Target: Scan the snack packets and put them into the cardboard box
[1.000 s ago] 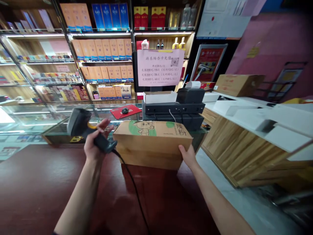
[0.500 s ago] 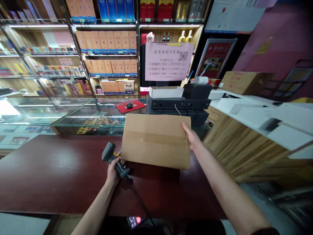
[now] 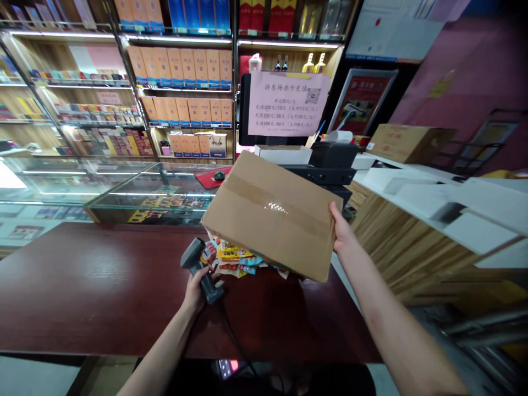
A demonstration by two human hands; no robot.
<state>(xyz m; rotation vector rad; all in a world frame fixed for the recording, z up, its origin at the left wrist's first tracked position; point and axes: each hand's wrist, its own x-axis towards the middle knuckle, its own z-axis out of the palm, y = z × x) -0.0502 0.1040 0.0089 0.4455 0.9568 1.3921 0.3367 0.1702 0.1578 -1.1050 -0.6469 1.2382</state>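
Note:
A brown cardboard box (image 3: 274, 212) is tilted above the dark red table (image 3: 103, 286), its taped face toward me. My right hand (image 3: 343, 230) grips its right edge. Under the box's lower left side, colourful snack packets (image 3: 237, 257) show in a pile, partly hidden by it. My left hand (image 3: 198, 283) is wrapped round the handle of a grey barcode scanner (image 3: 202, 270), beside the packets. The scanner's cable runs down over the table's front edge.
Behind the table stand a glass display case (image 3: 165, 192), a red mat (image 3: 209, 177) with a mouse, and a monitor with a pink sign (image 3: 289, 104). White boxes (image 3: 482, 234) lie on a wooden counter at right. A phone (image 3: 228, 368) is below the table's front edge.
The box has tilted, its left part rising, and snack packets now show beneath it. My right hand has moved slightly right with it. My left hand and the scanner have shifted a little right.

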